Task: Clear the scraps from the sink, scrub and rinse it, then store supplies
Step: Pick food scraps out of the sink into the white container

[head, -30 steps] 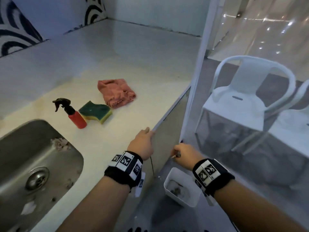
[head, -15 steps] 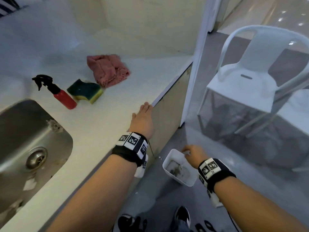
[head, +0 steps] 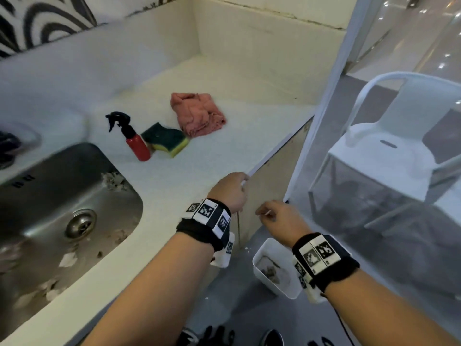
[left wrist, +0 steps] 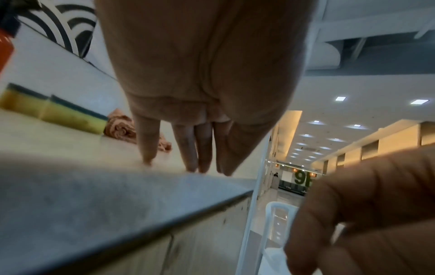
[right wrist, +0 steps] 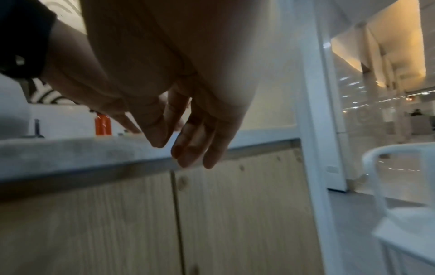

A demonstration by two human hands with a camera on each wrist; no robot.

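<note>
We judge the task barely begun: the sink (head: 45, 196) at near left still holds scraps (head: 113, 180), and only a few lie in the white bin (head: 275, 269) on the floor. Spray bottle (head: 134, 141), sponge (head: 166, 142) and pink cloth (head: 197, 113) wait unused on the tabletop (head: 179, 176). Our left hand (head: 230, 192) rests fingers straight on the tabletop's edge; the right hand (head: 280, 221) hangs relaxed, empty. No labels readable; only "9" on a far sign.

Spray bottle (head: 136, 141) right of sink (head: 62, 196); sponge (head: 166, 141) touching bottle's right; cloth (head: 197, 113) behind sponge; bin (head: 274, 268) on floor, below counter (head: 187, 176).
</note>
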